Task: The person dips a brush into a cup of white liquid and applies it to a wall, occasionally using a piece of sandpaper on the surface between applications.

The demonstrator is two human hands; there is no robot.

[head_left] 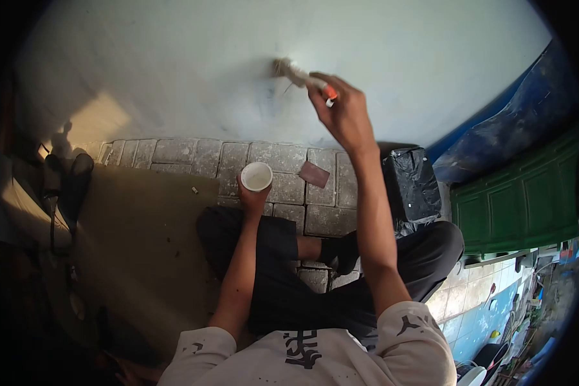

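Note:
My right hand is closed round the handle of a paintbrush, raised in front of me. Its bristles are at the pale wall, over a patch with grey smudges. The handle's end shows orange and white. Lower down, my left hand wraps round a white cup from below and holds it upright above the paving. Whitish stuff shows inside the cup. A brownish-red rectangular piece, like sandpaper, lies on the paving blocks to the right of the cup.
A black plastic-wrapped block stands to my right, beside a green panelled piece and a blue sheet. On the left a brownish mat covers the ground. Dark shoe-like shapes are at its far left. My legs are folded under my arms.

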